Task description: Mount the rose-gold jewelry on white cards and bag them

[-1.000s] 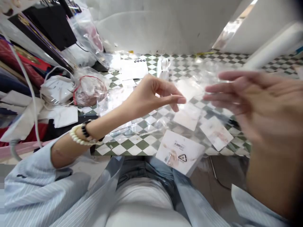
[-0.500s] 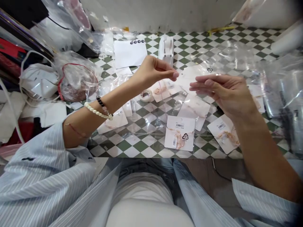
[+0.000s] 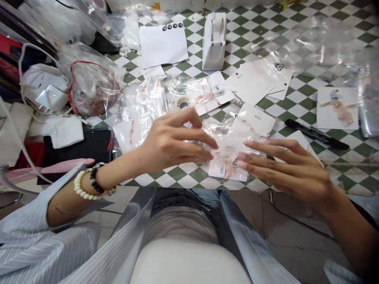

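A white jewelry card [image 3: 214, 170] in clear plastic lies near the table's front edge, with pink-gold jewelry, a barcode label and a triangle mark on it. My left hand [image 3: 174, 140] is over the card's upper left, fingers curved and apart, holding nothing I can see. At the card's right side, my right hand [image 3: 284, 167] spreads its fingers, its fingertips over or touching the plastic. Behind them lies another card [image 3: 256, 118] with a thin chain. Farther back, a card [image 3: 220, 88] with pink jewelry rests beside a tape roll [image 3: 182, 103].
A white tape dispenser [image 3: 213, 47] stands at the back, beside a white sheet [image 3: 162, 45]. On the right are a black marker [image 3: 316, 134] and a carded piece [image 3: 337, 114]. A plastic bag with a red rim [image 3: 94, 86] and white cables sit left.
Both hands have come down and toward me, to the card at the front edge. My left hand's fingers have parted from their pinch. The camera view has shifted.
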Demonstrator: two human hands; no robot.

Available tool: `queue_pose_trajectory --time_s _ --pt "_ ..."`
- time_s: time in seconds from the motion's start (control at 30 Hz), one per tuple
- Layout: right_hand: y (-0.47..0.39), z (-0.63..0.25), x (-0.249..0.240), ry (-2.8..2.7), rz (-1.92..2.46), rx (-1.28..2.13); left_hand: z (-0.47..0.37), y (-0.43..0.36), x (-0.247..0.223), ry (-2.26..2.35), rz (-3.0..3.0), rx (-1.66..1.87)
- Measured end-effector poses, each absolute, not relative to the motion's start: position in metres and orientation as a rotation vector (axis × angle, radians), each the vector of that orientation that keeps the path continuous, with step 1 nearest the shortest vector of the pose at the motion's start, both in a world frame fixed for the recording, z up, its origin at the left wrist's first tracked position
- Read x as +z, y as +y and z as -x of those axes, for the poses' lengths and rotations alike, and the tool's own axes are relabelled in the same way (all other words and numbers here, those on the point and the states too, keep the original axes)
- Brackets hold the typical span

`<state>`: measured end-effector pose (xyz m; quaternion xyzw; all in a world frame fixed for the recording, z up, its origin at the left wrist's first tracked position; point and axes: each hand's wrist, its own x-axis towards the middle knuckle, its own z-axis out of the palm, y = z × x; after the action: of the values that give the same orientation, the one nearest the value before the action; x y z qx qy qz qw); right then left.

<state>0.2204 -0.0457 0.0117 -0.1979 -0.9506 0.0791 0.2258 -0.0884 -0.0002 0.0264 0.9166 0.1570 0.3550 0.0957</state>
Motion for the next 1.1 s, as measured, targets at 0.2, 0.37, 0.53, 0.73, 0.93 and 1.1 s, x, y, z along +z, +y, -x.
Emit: queue_pose_trajectory --time_s 0.2,0.37,0.53,0.73,0.93,1.1 --pt "-0.059 -0.216 0.008 -2.715 0.391 -0.158 0.092 -0.016 -0.001 0.317 -2.967 1.131" --pt "-0.064 -0.217 0.001 -2.763 0.403 -0.244 0.091 -0.019 -0.007 0.162 -3.051 1.101" --pt "-0.065 -0.221 -0.005 -2.795 0.394 -0.329 0.092 -0.022 -0.010 0.037 -3.143 1.059" --pt "-0.067 -0.224 -0.008 -2.815 0.344 -0.413 0.096 -0.024 -0.011 -0.079 -3.275 0.903" --pt "-0.070 -0.223 -0.011 -2.809 0.377 -0.381 0.096 -0.024 -0.008 -0.160 -3.337 0.865" --pt "-0.073 -0.225 -0.013 -2.777 0.398 -0.400 0.095 -0.022 -0.005 -0.182 -3.364 0.881"
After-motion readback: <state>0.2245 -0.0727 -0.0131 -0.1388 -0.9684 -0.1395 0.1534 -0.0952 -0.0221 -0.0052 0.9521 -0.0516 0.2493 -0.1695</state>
